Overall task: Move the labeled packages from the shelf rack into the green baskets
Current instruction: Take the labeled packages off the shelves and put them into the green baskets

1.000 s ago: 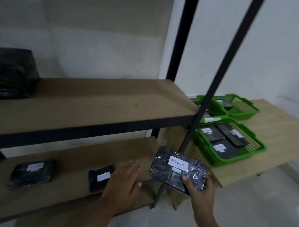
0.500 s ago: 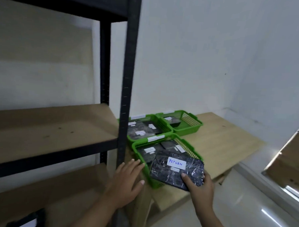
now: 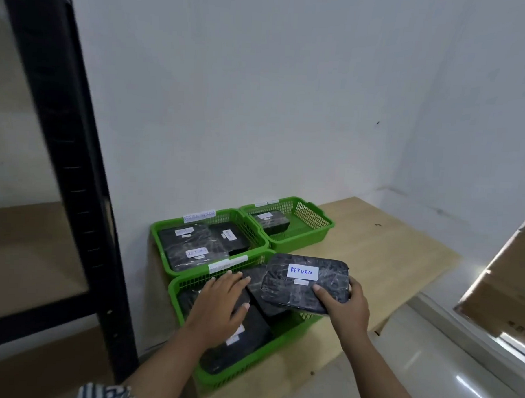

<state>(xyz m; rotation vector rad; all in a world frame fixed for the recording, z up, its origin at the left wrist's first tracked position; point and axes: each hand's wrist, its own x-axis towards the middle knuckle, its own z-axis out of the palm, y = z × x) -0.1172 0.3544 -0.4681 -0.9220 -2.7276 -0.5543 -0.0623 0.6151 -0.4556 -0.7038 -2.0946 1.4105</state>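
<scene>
My right hand [image 3: 345, 309] grips a black wrapped package [image 3: 299, 290] by its near right corner; its white label reads RETURN. The package hovers over the right side of the nearest green basket [image 3: 179, 291], which holds several black packages. My left hand [image 3: 220, 305] is spread flat, fingers straight, over the packages in that basket; contact is unclear. A second green basket [image 3: 160, 239] behind it holds three labeled packages. A third green basket [image 3: 314, 228] at the back right holds one package.
The baskets sit on a low light wooden table [image 3: 388, 258] against the white wall. The shelf rack's black post [image 3: 73, 172] stands at the left with wooden shelves behind it. A cardboard box [image 3: 501, 281] leans in at the right edge.
My view has swung right from the rack to the baskets. Both hands moved forward, and the RETURN package now hangs over the nearest basket, with my left hand above its contents.
</scene>
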